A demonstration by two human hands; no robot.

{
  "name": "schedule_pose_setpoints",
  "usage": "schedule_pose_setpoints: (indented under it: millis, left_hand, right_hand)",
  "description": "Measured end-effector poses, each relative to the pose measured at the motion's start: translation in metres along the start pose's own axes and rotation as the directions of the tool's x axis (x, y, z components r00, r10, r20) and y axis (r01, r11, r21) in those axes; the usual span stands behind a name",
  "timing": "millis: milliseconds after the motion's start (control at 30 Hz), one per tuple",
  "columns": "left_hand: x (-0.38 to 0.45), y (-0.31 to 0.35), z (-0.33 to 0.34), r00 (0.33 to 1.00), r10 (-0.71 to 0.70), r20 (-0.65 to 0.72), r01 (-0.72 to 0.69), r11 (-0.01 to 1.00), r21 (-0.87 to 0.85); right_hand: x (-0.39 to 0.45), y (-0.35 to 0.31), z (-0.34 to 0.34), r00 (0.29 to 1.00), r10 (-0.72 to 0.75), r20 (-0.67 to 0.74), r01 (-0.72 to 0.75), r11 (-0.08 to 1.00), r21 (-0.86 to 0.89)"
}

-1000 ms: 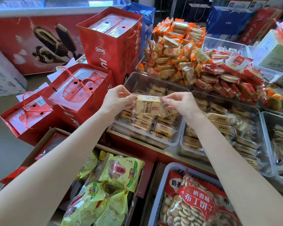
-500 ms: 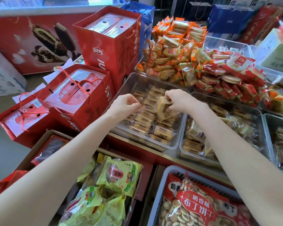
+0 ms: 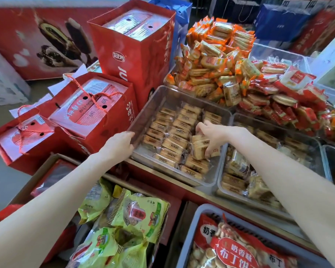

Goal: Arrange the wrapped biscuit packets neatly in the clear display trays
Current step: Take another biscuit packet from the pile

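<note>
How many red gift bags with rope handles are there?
3 red gift bags: the tall one at the back, the middle one in front of it, the small one at far left. More may be hidden.

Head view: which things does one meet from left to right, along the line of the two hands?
Small red gift bag → larger red gift bag → left hand → clear display tray → biscuit packet in right hand → second clear tray.
</note>
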State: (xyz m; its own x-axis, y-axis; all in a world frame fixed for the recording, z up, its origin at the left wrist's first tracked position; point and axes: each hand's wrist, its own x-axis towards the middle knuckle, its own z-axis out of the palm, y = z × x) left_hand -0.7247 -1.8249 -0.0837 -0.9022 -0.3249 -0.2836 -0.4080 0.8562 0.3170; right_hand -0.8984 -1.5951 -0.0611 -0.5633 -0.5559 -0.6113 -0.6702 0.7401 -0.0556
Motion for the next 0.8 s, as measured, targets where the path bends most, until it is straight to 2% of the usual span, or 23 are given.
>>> schedule_pose_setpoints:
  millis: [67, 133, 200, 267, 367, 433, 500, 533, 600, 633, 700, 800]
  left_hand:
    - [0.004, -0.006, 0.002, 0.999, 0.025, -0.033, -0.024, 0.999, 0.024]
    - [0.007, -0.015, 0.004, 0.997, 0.039, -0.064, -0.036, 0.998, 0.042]
    - [0.01, -0.024, 0.006, 0.997, 0.03, -0.071, -0.029, 1.0, 0.011]
    - [0.014, -0.029, 0.006, 0.997, 0.032, -0.07, -0.033, 0.999, -0.007]
    - [0.02, -0.039, 0.004, 0.998, 0.046, -0.043, -0.046, 0.999, 0.006]
    - [0.023, -0.046, 0.006, 0.998, 0.061, -0.036, -0.061, 0.998, 0.006]
    - [0.023, -0.05, 0.007, 0.996, 0.089, -0.017, -0.089, 0.996, 0.005]
    - [0.023, -0.051, 0.008, 0.994, 0.107, -0.01, -0.107, 0.994, 0.009]
    - [0.023, -0.051, 0.006, 0.991, 0.133, 0.0, -0.133, 0.991, 0.019]
    - [0.023, -0.051, 0.005, 0.99, 0.141, 0.0, -0.141, 0.99, 0.022]
    - [0.024, -0.053, 0.004, 0.989, 0.149, 0.008, -0.149, 0.988, 0.035]
    - [0.026, -0.056, 0.008, 0.992, 0.114, 0.045, -0.116, 0.992, 0.047]
  right_hand:
    - [-0.002, -0.002, -0.002, 1.0, 0.014, -0.025, -0.014, 1.0, -0.013]
    - [-0.009, -0.012, -0.014, 0.986, -0.013, -0.166, 0.024, 0.998, 0.064]
    - [-0.013, -0.033, -0.029, 0.941, -0.024, -0.339, 0.115, 0.961, 0.251]
    - [-0.008, -0.065, -0.039, 0.893, 0.009, -0.449, 0.227, 0.854, 0.468]
    - [0.023, -0.121, -0.031, 0.893, 0.106, -0.437, 0.257, 0.678, 0.689]
    - [0.044, -0.143, -0.007, 0.902, 0.15, -0.405, 0.222, 0.644, 0.732]
    - [0.053, -0.15, 0.019, 0.927, 0.139, -0.348, 0.164, 0.686, 0.709]
    - [0.054, -0.149, 0.03, 0.943, 0.103, -0.316, 0.134, 0.752, 0.645]
    - [0.053, -0.144, 0.041, 0.964, -0.006, -0.266, 0.115, 0.91, 0.397]
    - [0.053, -0.144, 0.042, 0.967, -0.045, -0.252, 0.119, 0.95, 0.287]
    - [0.059, -0.147, 0.037, 0.969, -0.083, -0.235, 0.121, 0.981, 0.154]
    - [0.079, -0.16, 0.033, 0.981, -0.084, -0.173, 0.093, 0.995, 0.046]
